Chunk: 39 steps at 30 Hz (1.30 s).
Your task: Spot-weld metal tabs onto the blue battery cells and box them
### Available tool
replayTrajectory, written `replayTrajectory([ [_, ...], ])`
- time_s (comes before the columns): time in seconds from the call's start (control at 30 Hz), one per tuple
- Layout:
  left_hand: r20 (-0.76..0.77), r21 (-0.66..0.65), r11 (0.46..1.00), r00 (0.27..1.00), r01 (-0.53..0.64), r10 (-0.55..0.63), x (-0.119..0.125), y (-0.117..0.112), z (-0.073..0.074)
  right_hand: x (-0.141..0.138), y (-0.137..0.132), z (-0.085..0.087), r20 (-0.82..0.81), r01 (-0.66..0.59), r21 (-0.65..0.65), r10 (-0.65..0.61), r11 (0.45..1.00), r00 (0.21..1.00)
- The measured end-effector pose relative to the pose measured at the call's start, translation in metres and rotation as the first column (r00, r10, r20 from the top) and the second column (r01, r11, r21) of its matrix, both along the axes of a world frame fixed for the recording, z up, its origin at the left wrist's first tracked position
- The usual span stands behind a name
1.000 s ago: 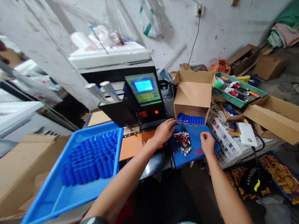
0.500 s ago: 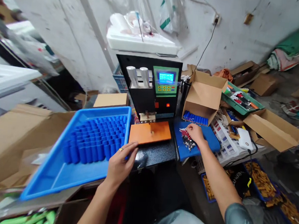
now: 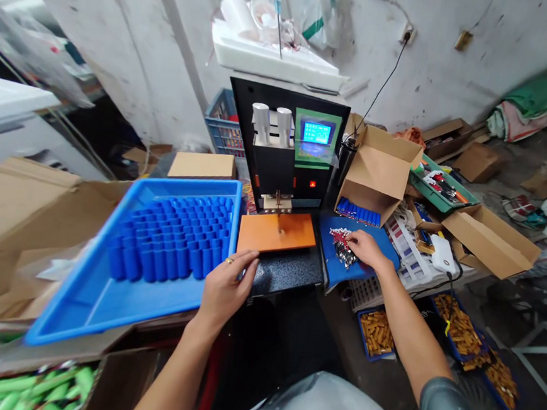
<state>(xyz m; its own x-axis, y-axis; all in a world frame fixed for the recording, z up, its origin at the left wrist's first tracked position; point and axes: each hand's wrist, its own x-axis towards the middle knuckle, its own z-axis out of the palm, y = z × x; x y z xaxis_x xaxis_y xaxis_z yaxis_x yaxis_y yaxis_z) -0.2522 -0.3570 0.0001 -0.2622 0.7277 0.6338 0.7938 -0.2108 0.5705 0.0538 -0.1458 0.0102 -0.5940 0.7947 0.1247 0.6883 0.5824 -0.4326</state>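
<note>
My left hand [image 3: 229, 285], with a ring on one finger, rests at the near left corner of an orange board [image 3: 276, 232]. Its index finger and thumb are stretched out with a gap between them, and no object shows in them. On a blue mat [image 3: 376, 236] to the right, my right hand [image 3: 365, 249] has its fingers drawn together at a pile of small metal pieces with red and white parts [image 3: 343, 247]. Whatever those fingertips pinch is hidden. Behind the board stands a black machine [image 3: 276, 170] with two silver cylinders, a lit screen and thin pins above the board.
A blue tray [image 3: 120, 319] at left holds rows of upright blue cylindrical cells [image 3: 171, 238]. An open cardboard box [image 3: 381, 166] at right holds more cells. Beyond it are a green tray [image 3: 438, 187] and a white device [image 3: 444, 254]. Bins of orange-yellow pieces [image 3: 377, 332] stand below right.
The head view has shifted and tilted slightly. My right hand stays at the metal pieces, its fingertips a little lower against the pile's right side. My left hand keeps its place at the board's corner.
</note>
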Motion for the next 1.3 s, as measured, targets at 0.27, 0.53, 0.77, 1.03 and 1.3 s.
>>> replayTrajectory([
  [0.27, -0.016, -0.040, 0.999, 1.000, -0.012, 0.012, 0.001, 0.001, -0.002, 0.001, -0.006, -0.012, 0.111, -0.082, 0.018, 0.079, 0.996, 0.991],
  [0.53, -0.037, -0.042, 0.999, 0.999, -0.001, 0.000, -0.001, 0.001, -0.003, 0.006, -0.010, -0.018, 0.073, -0.084, 0.071, 0.079, 0.994, 0.994],
  [0.77, -0.053, -0.035, 0.999, 0.999, 0.002, -0.003, -0.001, 0.002, -0.006, 0.004, -0.020, -0.016, 0.016, -0.069, 0.110, 0.068, 0.992, 0.998],
  [1.03, 0.030, -0.019, 1.000, 0.999, 0.025, -0.024, 0.001, 0.000, 0.000, -0.001, -0.035, 0.017, -0.156, -0.056, 0.160, 0.081, 0.986, 0.984],
  [1.3, 0.101, -0.020, 0.977, 0.973, 0.211, -0.208, 0.038, 0.015, 0.033, -0.063, -0.089, 0.053, -0.322, -0.211, -0.136, 0.159, 0.968, 0.933],
])
